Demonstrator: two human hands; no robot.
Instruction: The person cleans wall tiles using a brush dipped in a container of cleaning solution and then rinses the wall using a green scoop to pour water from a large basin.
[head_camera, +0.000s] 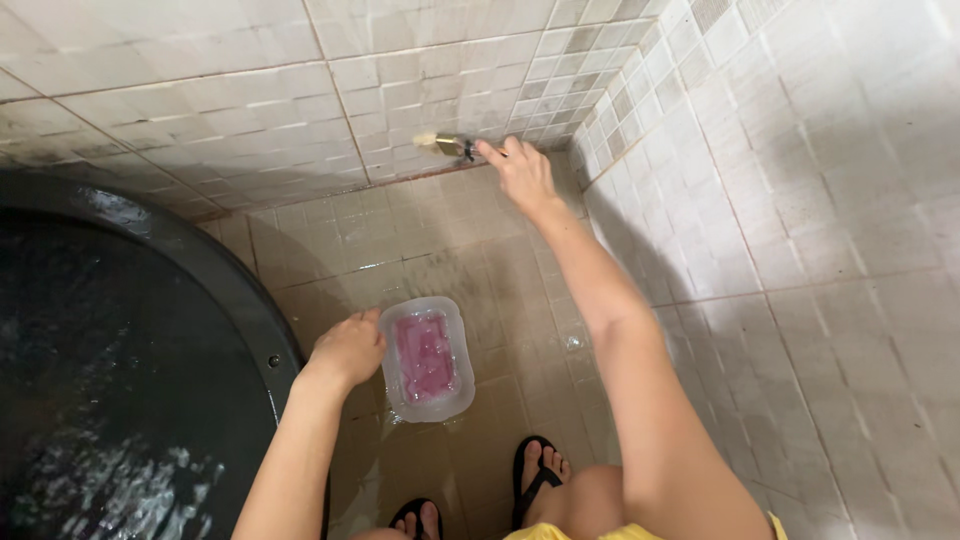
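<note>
Right hand (522, 172): raised to the wall, arm fully extended forward and upward; fingers closed around the tap (452, 146), index finger lying along its top.
Right arm: straight from shoulder to wrist, forearm running diagonally from lower right up to the tap, elbow barely bent.
Tap: brass-coloured, short, projecting from the tiled wall near the corner; its left end is blurred, detail cannot be told.
Left hand (350, 348): lowered, palm down, fingers curled together over the left rim of the tub (428, 358); thumb side hidden, so the exact grip cannot be told.
Left arm: forearm rising from the lower edge of view, wrist slightly flexed, passing just beside the barrel (110, 370).
Tub: clear plastic, rectangular with rounded corners, held low over the floor (470, 250); whether it touches the floor cannot be told. It sits below the tap, in front of the feet.
Tub contents: pink material (426, 355) lying in the bottom.
Barrel: large, black, round, at left; water inside with a rippled surface.
Floor: small beige tiles, wet and stained.
Wall (800, 200): same small tiles, on the far side and on the right.
Feet: in black flip-flops (530, 480), at the lower edge, just behind the tub.
</note>
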